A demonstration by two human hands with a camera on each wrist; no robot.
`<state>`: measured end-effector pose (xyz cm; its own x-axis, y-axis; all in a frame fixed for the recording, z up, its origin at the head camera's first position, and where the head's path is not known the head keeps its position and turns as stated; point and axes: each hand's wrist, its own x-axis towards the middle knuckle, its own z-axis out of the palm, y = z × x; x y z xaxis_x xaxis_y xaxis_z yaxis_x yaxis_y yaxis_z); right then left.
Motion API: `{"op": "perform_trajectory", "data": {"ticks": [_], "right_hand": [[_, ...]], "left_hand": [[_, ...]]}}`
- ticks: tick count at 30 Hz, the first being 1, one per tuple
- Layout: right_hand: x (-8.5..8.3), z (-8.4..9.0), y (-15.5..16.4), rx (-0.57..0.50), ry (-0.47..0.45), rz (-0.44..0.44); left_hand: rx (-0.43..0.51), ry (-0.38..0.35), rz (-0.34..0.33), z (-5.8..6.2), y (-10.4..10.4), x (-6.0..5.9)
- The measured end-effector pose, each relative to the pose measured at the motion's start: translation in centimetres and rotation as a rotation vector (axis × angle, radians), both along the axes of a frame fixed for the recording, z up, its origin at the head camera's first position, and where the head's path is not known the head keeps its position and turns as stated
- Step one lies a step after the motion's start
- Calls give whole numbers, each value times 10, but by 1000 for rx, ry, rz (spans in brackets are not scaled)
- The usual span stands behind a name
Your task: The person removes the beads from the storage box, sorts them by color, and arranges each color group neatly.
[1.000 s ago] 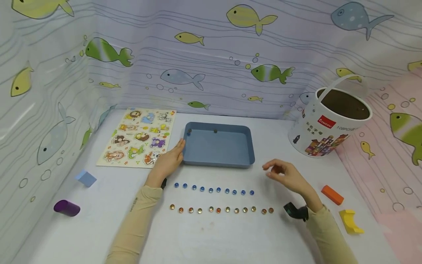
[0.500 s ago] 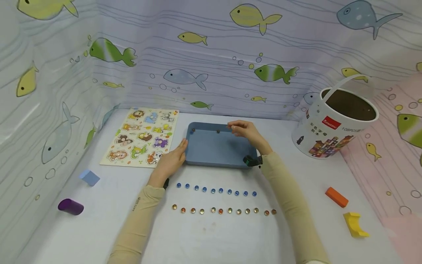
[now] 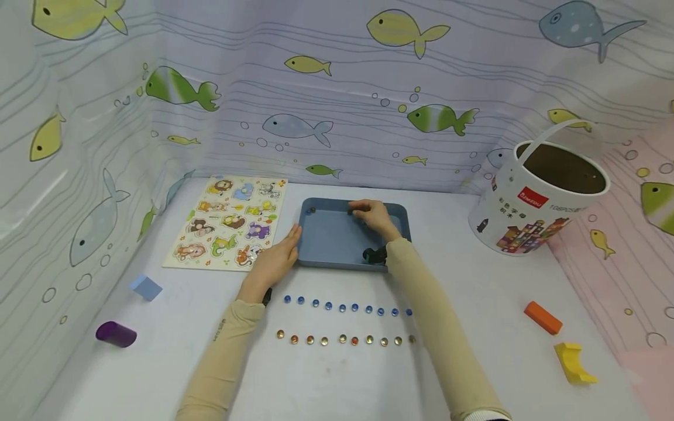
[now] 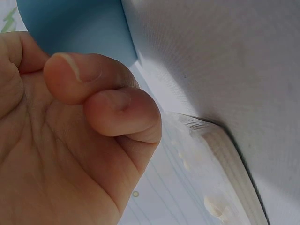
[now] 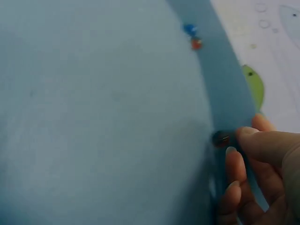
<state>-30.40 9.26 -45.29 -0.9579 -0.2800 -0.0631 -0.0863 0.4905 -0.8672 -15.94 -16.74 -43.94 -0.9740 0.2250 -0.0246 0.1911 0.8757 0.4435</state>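
Observation:
The blue-grey tray (image 3: 342, 264) lies in the middle of the table. My left hand (image 3: 275, 262) rests along its left side, fingers against the wall. In the left wrist view two fingertips (image 4: 123, 110) bend toward the palm, with the blue tray (image 4: 89, 28) behind. My right hand (image 3: 375, 217) reaches over the tray to its far wall. In the right wrist view a small dark bead (image 5: 221, 138) sits at that wall, right by the thumb (image 5: 251, 138) and fingers. A blue bead (image 5: 190, 29) and an orange bead (image 5: 196, 43) lie together in the far left corner.
Nearer me run a row of blue beads (image 3: 342, 308) and a row of gold and orange beads (image 3: 324, 341), partly hidden by my right sleeve. An animal puzzle board (image 3: 221, 222) lies left, a white bucket (image 3: 518, 219) stands right. Several coloured blocks (image 3: 543, 317) lie at the sides.
My right hand has moved from the table right of the tray, leftward over it, down to the bead at the far wall. My left hand stays at the tray's left side.

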Motion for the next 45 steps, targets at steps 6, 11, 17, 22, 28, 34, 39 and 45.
{"op": "perform_trajectory", "data": {"ticks": [6,11,17,22,28,34,39,45], "right_hand": [[0,-2,-4,158,52,-7],[0,-2,-7,250,126,38],[3,-1,-2,306,138,51],[7,12,13,219,44,55],[16,40,43,3,-17,54],[41,55,83,-82,-13,53],[70,54,116,-66,-5,32],[110,40,153,-84,-17,7]], "left_hand": [[-6,15,-11,0,1,0],[-7,27,-6,0,1,1],[13,17,-8,-2,3,1],[3,21,-10,-3,2,2],[-6,24,-4,-2,0,1],[-6,5,-5,-1,0,1],[-5,11,-5,-2,-1,0],[-12,6,-8,-2,-1,-1]]}}
